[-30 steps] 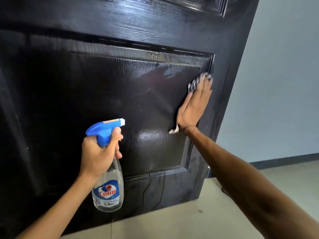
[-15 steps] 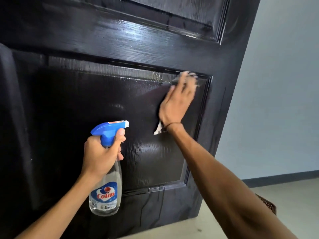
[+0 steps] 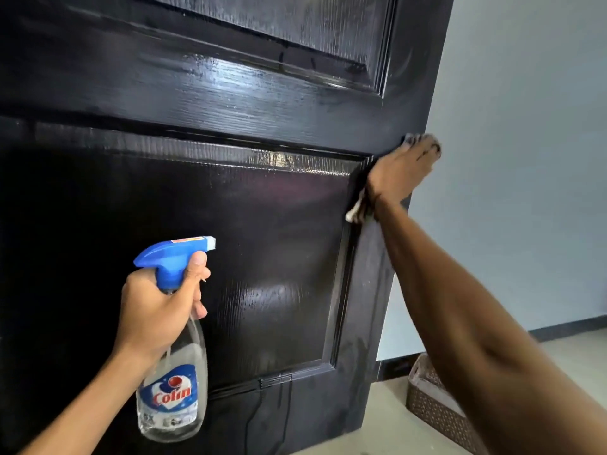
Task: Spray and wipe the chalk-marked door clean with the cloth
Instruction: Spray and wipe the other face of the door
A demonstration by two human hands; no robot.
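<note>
Our right hand [image 3: 399, 174] has swept the cloth [image 3: 356, 210] right, from the panel's top corner to the door [image 3: 230, 93] edge, palm flat, pinning it. Our left hand [image 3: 157, 310] stays wrapped around the bottle [image 3: 172, 389], idle. We judge wiping is mid-way; next, stroke down the right stile. Open room lies right; a basket [image 3: 433, 408] sits near the door's foot.

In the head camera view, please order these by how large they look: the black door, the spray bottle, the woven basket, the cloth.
1. black door, by far
2. spray bottle
3. woven basket, partly hidden by the arm and farther away, so its rank against the bottle is unsure
4. cloth, mostly hidden under the right hand
</note>
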